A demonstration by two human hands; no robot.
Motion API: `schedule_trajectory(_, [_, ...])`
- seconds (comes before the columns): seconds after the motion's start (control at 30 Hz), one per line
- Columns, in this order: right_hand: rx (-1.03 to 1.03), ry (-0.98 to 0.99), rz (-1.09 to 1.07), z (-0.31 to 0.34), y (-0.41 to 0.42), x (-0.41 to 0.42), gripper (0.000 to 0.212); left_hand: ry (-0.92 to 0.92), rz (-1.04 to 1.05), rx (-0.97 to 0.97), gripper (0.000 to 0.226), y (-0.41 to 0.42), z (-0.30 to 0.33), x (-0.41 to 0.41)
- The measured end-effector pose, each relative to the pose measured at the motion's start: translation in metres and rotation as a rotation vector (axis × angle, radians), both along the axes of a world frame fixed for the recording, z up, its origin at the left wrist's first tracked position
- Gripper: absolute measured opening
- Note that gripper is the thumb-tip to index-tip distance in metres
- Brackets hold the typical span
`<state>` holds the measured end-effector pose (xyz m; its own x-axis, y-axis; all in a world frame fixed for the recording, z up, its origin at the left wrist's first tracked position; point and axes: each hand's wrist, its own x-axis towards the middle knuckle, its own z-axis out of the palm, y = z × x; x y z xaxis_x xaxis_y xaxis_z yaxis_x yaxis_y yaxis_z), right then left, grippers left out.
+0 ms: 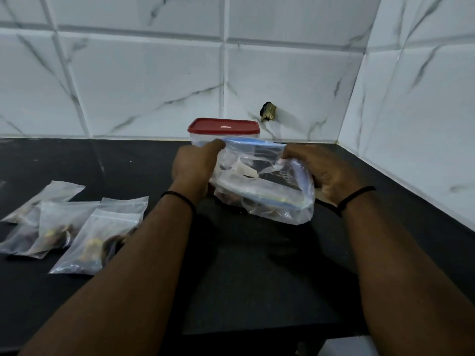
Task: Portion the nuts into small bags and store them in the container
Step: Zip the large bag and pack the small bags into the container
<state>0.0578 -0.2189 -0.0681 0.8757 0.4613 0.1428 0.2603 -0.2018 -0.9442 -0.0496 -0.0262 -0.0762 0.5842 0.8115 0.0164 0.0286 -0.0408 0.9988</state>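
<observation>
both hands (195, 165) (323, 170), big bag (267, 191) gripped between fingers

A single wide-angle view is taken from head height, aimed forward and down across the counter (257, 278) toward the tiled wall (154, 80). The forearms are seen close, from behind.

I see a black countertop (257, 278), white marble-veined wall tiles (144, 80), and a dark, rough hole (268, 111) in one tile.
</observation>
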Motion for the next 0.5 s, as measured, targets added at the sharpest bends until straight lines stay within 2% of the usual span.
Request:
schedule_trajectory(0.07, [0.078,0.099,0.002,0.001,-0.005,0.003,0.047,0.013,-0.046,-0.053,0.046,-0.002,0.001,-0.003])
schedule_trajectory(0.17, [0.154,0.161,-0.032,-0.001,-0.005,0.005,0.023,-0.054,-0.206,-0.236,0.028,-0.007,0.007,-0.008])
schedule_trajectory(0.27, [0.262,0.344,0.015,-0.005,-0.004,0.01,0.019,-0.114,-0.45,-0.327,0.017,0.0,0.009,-0.015])
schedule_trajectory(0.33, [0.351,0.446,0.1,-0.002,-0.007,0.01,0.018,-0.208,-0.538,-0.39,0.023,0.005,0.007,-0.016])
schedule_trajectory(0.4, [0.325,0.466,0.2,0.001,-0.012,0.008,0.025,-0.253,-0.585,-0.402,0.035,0.006,0.004,-0.017])
schedule_trajectory(0.5, [0.243,0.417,0.295,0.0,-0.017,0.008,0.03,-0.28,-0.621,-0.321,0.015,0.003,0.0,-0.016])
